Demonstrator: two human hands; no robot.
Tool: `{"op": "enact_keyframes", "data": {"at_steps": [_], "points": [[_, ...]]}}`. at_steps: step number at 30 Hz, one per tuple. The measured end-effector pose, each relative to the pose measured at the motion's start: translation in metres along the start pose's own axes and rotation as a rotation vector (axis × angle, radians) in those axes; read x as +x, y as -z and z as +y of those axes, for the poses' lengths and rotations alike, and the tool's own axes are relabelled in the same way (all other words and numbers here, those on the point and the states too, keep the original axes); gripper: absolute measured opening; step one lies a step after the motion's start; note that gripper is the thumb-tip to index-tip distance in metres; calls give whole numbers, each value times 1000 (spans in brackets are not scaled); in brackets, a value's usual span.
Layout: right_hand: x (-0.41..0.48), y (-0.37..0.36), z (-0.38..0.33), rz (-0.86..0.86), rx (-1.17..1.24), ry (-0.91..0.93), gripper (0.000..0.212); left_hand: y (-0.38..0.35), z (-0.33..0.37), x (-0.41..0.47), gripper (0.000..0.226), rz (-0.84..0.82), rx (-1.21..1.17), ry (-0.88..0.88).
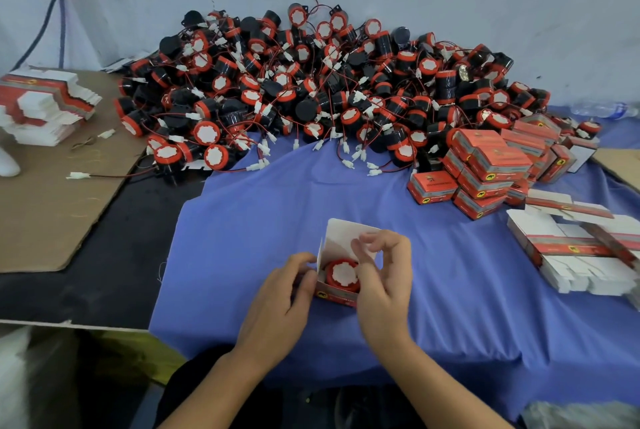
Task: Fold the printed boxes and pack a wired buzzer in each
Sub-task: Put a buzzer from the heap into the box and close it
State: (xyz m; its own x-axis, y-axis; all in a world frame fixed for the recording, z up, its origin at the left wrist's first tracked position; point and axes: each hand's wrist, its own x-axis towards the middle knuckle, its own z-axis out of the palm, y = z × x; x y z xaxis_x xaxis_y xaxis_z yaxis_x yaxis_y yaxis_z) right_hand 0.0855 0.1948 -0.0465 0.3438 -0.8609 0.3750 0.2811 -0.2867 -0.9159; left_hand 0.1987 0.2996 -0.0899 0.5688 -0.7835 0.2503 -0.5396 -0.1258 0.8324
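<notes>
On the blue cloth (263, 221), the left hand (277, 297) grips the left wall of an open printed box (337, 294), fingers curled round it. The right hand (384, 276) curls its fingers onto the box's right side, and a wired buzzer (342, 273) sits inside.

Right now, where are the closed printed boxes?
In the head view, the closed boxes sit right of centre on the blue cloth, against the right edge of the buzzer pile, beyond the flat unfolded boxes.

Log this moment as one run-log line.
phase: packing; buzzer: seated in box; lid: up; left hand: grips box; right hand: holds box at flap
</notes>
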Motion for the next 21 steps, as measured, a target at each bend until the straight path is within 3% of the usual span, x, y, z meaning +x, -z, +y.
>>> {"op": "enact_keyframes", "data": {"at_steps": [3,6,9,12,16,18,21], "points": [[3,-1,2,152,129,-203,29,1,3,3,21,26,-32,20],[10,-3,0,340,402,-438,29,-2,9,13,23,61,-135,153],[19,1,1,464,489,-628,34,-1,11,28,25,24,-184,281],[23,8,5,338,313,-654,29,0,18,38,11,-41,-248,378],[26,16,6,197,192,-620,37,1,29,46,50,-148,-322,340],[22,25,9,121,80,-526,47,3,27,45,44,-209,-299,297],[11,36,16,-65,-88,-411,40,6,22,43,32,-226,-324,229]]}}
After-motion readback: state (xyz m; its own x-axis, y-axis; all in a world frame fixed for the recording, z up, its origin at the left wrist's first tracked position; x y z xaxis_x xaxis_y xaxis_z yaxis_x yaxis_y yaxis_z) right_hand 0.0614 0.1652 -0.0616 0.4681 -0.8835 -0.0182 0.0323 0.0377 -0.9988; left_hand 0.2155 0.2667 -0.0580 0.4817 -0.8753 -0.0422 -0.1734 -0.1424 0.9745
